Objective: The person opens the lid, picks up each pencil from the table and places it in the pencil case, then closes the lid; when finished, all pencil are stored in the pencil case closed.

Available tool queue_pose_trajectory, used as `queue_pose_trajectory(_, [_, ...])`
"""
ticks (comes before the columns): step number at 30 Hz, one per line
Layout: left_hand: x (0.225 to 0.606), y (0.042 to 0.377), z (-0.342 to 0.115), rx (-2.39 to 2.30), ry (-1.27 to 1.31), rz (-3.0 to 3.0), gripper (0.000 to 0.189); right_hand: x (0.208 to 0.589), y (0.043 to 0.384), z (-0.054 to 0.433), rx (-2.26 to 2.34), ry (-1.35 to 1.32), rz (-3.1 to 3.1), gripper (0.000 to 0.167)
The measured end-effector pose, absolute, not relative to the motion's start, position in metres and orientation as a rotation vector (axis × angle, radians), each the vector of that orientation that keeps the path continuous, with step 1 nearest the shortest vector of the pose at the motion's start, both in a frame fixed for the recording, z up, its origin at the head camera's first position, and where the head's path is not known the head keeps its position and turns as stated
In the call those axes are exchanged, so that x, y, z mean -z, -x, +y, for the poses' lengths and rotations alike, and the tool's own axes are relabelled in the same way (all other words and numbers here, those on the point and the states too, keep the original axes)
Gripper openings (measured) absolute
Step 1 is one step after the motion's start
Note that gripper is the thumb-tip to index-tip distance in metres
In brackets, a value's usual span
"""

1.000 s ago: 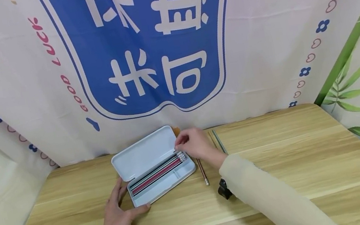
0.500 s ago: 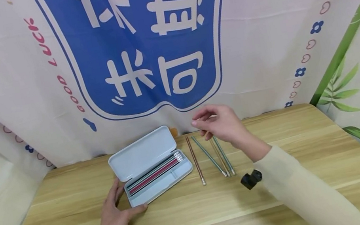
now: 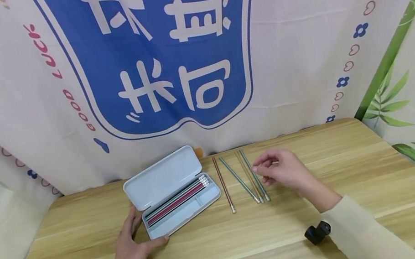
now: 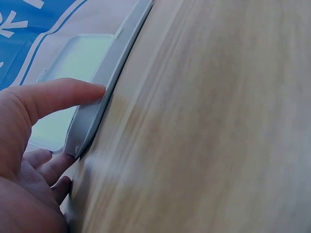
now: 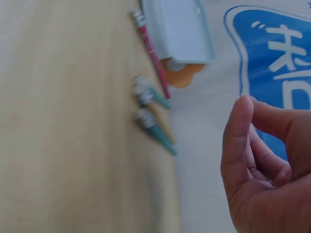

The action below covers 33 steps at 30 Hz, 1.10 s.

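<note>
On the tabletop (image 3: 229, 255), an open pencil case (image 3: 183, 218) is held by the left grip (image 3: 130, 250), which is partly hidden behind it. Beside four loose pencils (image 3: 239, 179), the right grip (image 3: 282, 170) is pinched narrow, nothing seen in it; pencils could be set rolling if brushed, and their eraser ends are blurred up close.

The pencil case (image 3: 163, 177) is pale blue, the table (image 3: 229, 255) wood-grained.

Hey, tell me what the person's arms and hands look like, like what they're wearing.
The right hand is bare, below a long, plain cream sleeve. A small, black, blocky device sits by its cuff. The left hand is also gloveless, with a bare wrist.
</note>
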State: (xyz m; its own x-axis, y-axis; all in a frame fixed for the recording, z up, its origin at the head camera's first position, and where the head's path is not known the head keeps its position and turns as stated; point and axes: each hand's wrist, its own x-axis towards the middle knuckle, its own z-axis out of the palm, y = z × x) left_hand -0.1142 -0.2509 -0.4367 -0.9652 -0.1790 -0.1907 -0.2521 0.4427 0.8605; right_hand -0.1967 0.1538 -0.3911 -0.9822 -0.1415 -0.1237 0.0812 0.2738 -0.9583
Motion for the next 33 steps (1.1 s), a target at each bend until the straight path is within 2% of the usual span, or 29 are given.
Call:
queue_pose_trajectory(9, [0.436,0.115,-0.252,-1.573,0.397,2.602,0.137,0.424,0.194,0.168,1.759,0.034,2.270,0.026])
queue_pose_trajectory(33, [0.439,0.116,-0.252,-1.589,0.378,2.593,0.136,0.442,0.200,0.183,1.740,-0.002,2.206,0.030])
